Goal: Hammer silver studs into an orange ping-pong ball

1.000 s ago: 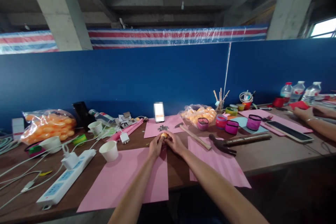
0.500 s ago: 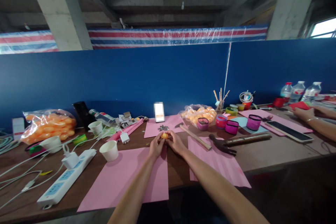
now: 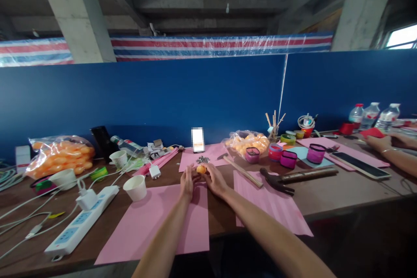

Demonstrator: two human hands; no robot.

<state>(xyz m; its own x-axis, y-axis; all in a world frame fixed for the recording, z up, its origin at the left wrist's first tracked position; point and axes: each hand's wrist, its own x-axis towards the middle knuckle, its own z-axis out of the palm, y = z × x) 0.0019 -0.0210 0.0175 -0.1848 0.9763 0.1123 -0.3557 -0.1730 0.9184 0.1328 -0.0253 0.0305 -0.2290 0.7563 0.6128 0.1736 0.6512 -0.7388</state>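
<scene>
A small orange ball (image 3: 201,169), like a table-tennis ball, is pinched in the fingers of my right hand (image 3: 215,180). Just left of it, my left hand (image 3: 187,182) has its fingers stretched and slightly apart, tips close to the ball; a light touch cannot be ruled out. Beyond the hands, a pile of small metal pieces (image 3: 203,160) lies on a pink sheet (image 3: 185,161), in front of an upright phone (image 3: 197,141) with a blurred screen. Another pink sheet (image 3: 156,221) lies beneath my left forearm.
Bags of orange balls (image 3: 65,156) stand left and right of centre. A wooden-handled hammer (image 3: 244,171) and a claw hammer (image 3: 299,177) lie right. A paper cup (image 3: 135,187) and a power strip (image 3: 83,221) sit left. At far right, another person's hands (image 3: 379,142) hold something red.
My left hand has shifted slightly left and its fingers have loosened from the ball. The ball stays with my right hand, tilted a little left.
</scene>
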